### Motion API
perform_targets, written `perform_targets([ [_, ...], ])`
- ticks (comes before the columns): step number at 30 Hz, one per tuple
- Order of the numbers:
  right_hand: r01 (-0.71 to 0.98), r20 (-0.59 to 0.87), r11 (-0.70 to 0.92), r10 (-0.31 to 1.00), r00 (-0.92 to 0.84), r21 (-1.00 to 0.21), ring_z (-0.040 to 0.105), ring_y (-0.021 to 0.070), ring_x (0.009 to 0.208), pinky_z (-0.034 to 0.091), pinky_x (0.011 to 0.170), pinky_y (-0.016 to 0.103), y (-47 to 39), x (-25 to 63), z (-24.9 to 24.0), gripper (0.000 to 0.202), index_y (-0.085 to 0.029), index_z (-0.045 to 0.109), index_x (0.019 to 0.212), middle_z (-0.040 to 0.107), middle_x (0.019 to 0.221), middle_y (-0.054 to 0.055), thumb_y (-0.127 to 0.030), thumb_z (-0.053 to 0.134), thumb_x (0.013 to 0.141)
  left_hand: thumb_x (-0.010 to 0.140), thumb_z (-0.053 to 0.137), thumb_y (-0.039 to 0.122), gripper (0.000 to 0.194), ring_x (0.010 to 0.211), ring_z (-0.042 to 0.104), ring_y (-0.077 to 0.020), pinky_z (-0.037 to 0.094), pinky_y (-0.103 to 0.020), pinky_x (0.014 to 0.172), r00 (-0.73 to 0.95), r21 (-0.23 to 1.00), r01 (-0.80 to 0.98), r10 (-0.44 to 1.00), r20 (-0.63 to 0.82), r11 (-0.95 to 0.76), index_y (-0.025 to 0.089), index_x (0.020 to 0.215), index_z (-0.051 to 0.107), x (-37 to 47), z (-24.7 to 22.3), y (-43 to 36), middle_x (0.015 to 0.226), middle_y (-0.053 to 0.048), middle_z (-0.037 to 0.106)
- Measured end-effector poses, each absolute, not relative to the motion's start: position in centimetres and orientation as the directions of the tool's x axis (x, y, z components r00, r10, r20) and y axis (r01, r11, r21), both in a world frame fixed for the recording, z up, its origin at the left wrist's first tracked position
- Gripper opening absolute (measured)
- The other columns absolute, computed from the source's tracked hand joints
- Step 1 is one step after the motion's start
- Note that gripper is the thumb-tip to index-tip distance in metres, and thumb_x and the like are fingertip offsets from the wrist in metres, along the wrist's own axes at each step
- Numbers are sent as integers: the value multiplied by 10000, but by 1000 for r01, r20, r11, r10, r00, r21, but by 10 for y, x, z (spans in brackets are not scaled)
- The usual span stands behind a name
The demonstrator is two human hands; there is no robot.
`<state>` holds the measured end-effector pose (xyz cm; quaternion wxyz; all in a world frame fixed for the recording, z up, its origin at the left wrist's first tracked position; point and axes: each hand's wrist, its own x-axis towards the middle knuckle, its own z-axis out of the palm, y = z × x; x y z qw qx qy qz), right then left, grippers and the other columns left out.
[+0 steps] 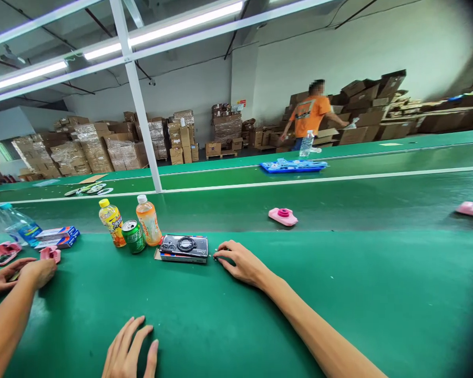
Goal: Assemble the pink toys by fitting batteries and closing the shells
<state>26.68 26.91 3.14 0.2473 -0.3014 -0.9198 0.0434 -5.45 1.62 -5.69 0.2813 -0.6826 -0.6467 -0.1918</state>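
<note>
My right hand [242,264] reaches over the green table beside the end of a phone [187,244], which lies on a small box [183,258]. Its fingertips are drawn together at a few tiny bits on the surface, too small to name. Whether one of them is between the fingers is hard to make out. My left hand [131,349] hovers low at the front, fingers spread and holding nothing. Left of the phone stand a green can [133,237], an orange drink bottle [148,220] and a yellow-capped bottle [112,223].
At the left, a co-worker's hands [37,273] work near pink plastic parts [50,254]. Small boxes [58,237] and a water bottle [21,226] lie behind. A pink casing [283,216] sits on the belt, a blue tray [294,166] farther back. A person in orange [311,115] walks beyond.
</note>
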Motion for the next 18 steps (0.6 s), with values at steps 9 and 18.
perform_targets([
  [9, 529, 426, 833, 544, -723, -165, 675, 253, 978, 553, 882, 393, 269, 266, 28, 299, -210, 802, 1115, 723, 1088, 119, -173, 558, 947, 976, 577, 456, 305, 1102, 747, -274, 681, -375, 824, 87, -120, 993, 769, 633, -13, 298, 1165, 757, -53, -57, 16, 1259, -31, 749],
  [18, 531, 469, 821, 561, -682, -210, 674, 234, 988, 551, 896, 373, 270, 265, 26, 296, -225, 783, 1124, 714, 1090, 105, -194, 532, 971, 977, 579, 442, 297, 1110, 744, -274, 680, -378, 833, 60, -81, 997, 776, 628, -12, 300, 1172, 752, -52, -54, 14, 1265, -31, 746],
])
